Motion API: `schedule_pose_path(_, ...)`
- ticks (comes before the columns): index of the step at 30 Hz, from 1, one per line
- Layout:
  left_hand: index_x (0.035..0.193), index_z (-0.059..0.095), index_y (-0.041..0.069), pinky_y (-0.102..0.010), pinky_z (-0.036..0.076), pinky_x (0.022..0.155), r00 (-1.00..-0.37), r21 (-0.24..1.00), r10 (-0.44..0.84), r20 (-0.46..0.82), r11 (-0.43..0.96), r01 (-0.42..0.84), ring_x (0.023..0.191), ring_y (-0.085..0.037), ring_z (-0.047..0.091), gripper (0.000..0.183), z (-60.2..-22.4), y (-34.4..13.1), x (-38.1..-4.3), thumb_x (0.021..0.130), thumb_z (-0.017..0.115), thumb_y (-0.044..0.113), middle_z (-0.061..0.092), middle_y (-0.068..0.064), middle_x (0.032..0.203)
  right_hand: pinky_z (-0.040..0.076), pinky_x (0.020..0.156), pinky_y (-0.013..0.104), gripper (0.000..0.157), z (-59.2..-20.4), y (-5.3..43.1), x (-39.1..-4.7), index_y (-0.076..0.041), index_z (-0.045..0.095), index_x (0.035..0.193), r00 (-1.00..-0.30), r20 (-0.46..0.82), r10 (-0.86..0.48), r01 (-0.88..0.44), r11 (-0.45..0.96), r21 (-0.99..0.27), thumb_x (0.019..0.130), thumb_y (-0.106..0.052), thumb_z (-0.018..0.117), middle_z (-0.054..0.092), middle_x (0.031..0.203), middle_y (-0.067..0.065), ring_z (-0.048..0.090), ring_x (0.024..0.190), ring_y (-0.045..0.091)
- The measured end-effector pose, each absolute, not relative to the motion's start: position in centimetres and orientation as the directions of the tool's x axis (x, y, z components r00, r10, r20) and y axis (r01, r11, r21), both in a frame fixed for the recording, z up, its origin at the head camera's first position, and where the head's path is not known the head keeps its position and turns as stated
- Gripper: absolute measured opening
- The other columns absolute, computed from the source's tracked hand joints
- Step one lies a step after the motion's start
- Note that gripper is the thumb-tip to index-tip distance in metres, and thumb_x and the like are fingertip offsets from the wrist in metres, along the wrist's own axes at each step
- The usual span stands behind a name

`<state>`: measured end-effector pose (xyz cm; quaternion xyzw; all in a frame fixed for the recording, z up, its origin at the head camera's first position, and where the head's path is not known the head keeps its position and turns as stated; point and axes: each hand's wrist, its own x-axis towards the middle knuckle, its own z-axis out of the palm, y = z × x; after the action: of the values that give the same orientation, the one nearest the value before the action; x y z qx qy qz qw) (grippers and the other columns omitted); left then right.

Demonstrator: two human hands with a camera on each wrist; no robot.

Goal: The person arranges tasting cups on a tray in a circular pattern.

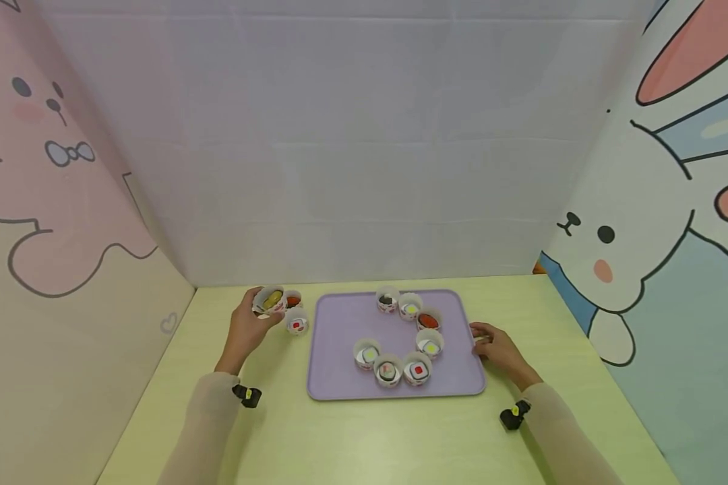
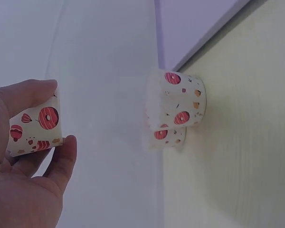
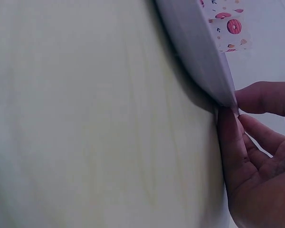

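My left hand (image 1: 247,331) holds a paper baking cup (image 2: 35,124) with a red doughnut print, thumb on one side and fingers on the other. A yellow piece shows inside it in the head view. Just right of it on the table stand two more printed cups, one with an orange-red filling (image 1: 294,301) and one with a white and red piece (image 1: 297,322). My right hand (image 1: 500,350) pinches the right rim of a lilac tray (image 1: 340,323), the thumb over the edge in the right wrist view (image 3: 226,97).
Several similar cups stand in a curved row on the tray, among them one with an orange-red filling (image 1: 428,322) and one with a red and white piece (image 1: 417,370). A pale wooden table (image 1: 364,438) lies beneath, with a white backdrop (image 1: 364,168) behind and cartoon-printed side panels.
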<state>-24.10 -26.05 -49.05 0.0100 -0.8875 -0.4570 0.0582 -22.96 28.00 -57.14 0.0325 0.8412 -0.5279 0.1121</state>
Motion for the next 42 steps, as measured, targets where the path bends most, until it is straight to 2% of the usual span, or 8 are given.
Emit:
schedule_pose_path(8,0.146,0.038,0.009,-0.045,0.052,0.085,-0.993,0.812,-0.022,0.12,0.577,0.085,0.111,-0.036,0.061,0.071,-48.1,-24.1,-24.3,0.086,0.074,0.02,0.058,-0.02,0.129,0.054,0.074,0.028,0.062,-57.2,28.0,-23.0,0.002,0.043,0.144,-0.974,-0.218,-0.061,0.17,0.441,-0.881,0.084,0.002,0.06,0.052,0.131,0.025,0.059,0.093,0.015)
schedule_pose_path(16,0.145,0.039,0.011,-0.043,0.053,0.082,-0.994,0.822,0.016,0.107,0.562,0.098,0.108,-0.034,0.062,0.071,-48.2,-22.0,-24.9,0.085,0.075,0.023,0.062,-0.02,0.124,0.054,0.074,0.028,0.063,-57.1,28.0,-23.0,0.003,0.043,0.144,-0.973,-0.224,-0.057,0.177,0.441,-0.88,0.084,0.003,0.06,0.052,0.13,0.026,0.059,0.093,0.016)
schedule_pose_path(24,0.145,0.041,0.013,-0.04,0.058,0.07,-0.996,0.866,0.039,0.075,0.493,0.084,0.098,-0.033,0.065,0.072,-49.2,-19.9,-25.6,0.083,0.077,0.021,0.061,-0.021,0.122,0.054,0.074,0.028,0.062,-57.2,27.9,-23.0,0.003,0.043,0.144,-0.973,-0.225,-0.056,0.178,0.442,-0.879,0.084,0.003,0.06,0.052,0.13,0.025,0.059,0.094,0.017)
schedule_pose_path(27,0.142,0.044,0.011,-0.037,0.056,0.074,-0.994,0.852,0.05,0.102,0.512,0.113,0.103,-0.033,0.064,0.069,-49.6,-19.1,-25.9,0.082,0.077,0.02,0.061,-0.019,0.123,0.054,0.074,0.028,0.062,-57.2,27.9,-23.1,0.002,0.043,0.144,-0.973,-0.224,-0.056,0.177,0.444,-0.878,0.084,0.003,0.06,0.052,0.13,0.024,0.06,0.095,0.017)
schedule_pose_path(31,0.141,0.046,0.01,-0.038,0.053,0.079,-0.992,0.835,0.057,0.114,0.536,0.127,0.104,-0.031,0.063,0.069,-50.2,-18.1,-26.2,0.081,0.078,0.021,0.062,-0.017,0.123,0.054,0.075,0.028,0.062,-57.2,27.9,-23.1,0.002,0.044,0.144,-0.973,-0.224,-0.054,0.177,0.447,-0.877,0.085,0.003,0.061,0.052,0.131,0.024,0.06,0.097,0.019)
schedule_pose_path(42,0.134,0.052,0.015,-0.03,0.049,0.071,-0.994,0.841,0.069,0.083,0.531,0.107,0.09,-0.022,0.062,0.063,-52.4,-15.9,-26.8,0.078,0.08,0.02,0.068,-0.012,0.112,0.054,0.077,0.03,0.061,-57.2,27.9,-23.0,0.001,0.042,0.145,-0.972,-0.226,-0.06,0.177,0.445,-0.878,0.086,0.002,0.06,0.051,0.133,0.024,0.06,0.101,0.023)
